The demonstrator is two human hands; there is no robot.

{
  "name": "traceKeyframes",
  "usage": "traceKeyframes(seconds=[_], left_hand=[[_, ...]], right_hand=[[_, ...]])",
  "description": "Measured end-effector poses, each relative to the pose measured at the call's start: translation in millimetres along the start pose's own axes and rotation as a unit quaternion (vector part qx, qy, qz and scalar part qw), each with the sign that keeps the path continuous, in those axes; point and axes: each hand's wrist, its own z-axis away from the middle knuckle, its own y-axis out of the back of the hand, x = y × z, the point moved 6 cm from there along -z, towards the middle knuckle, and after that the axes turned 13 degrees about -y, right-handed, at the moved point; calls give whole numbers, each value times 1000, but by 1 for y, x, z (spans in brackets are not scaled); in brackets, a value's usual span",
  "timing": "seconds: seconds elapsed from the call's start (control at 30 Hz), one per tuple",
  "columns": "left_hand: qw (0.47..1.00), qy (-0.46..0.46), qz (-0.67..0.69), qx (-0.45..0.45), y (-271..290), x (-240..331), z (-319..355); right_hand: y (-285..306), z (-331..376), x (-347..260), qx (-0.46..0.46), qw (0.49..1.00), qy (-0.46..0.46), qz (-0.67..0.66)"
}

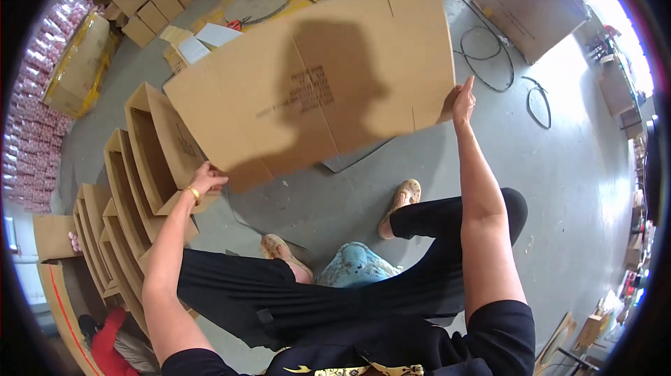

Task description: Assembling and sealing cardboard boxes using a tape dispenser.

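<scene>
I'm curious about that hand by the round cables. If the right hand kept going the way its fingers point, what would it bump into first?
The right hand points up past the flat cardboard sheet. Probably the black cable loop on the grey floor, though depth is hard to judge.

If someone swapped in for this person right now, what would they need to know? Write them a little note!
Left hand: grips the lower left corner of the flat cardboard sheet.
Right hand: grips its right edge.
The sheet is held up unfolded over the grey floor, printed side facing you.
Done: a row of opened boxes stands at your left.
Left: this sheet is not yet folded into a box. More flat cardboard lies at the far left.
</scene>
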Motion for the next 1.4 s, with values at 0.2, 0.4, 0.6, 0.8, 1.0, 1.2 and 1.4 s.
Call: traceKeyframes(seconds=[0.2,0.4,0.6,0.8,1.0,1.2,1.4], left_hand=[[981,-179,56,-45,38,67,50],[975,-199,-14,102,4,82,54],[957,-183,-181,-133,-37,78,54],[971,-58,-126,-195,-54,89,61],[973,-100,-109,-177,-51,70,40],[968,-79,-135,-197,-51,76,32],[828,-308,-455,-116,-86,139,69]], right_hand=[[20,35,-27,-154,977,89,-119],[-65,152,-37,-122,783,538,289],[-134,244,-25,-356,694,532,330],[-70,305,-27,-229,679,641,273],[-57,311,-7,-271,641,656,292],[-34,325,-34,-246,682,650,226],[9,316,-55,-342,684,596,245]])
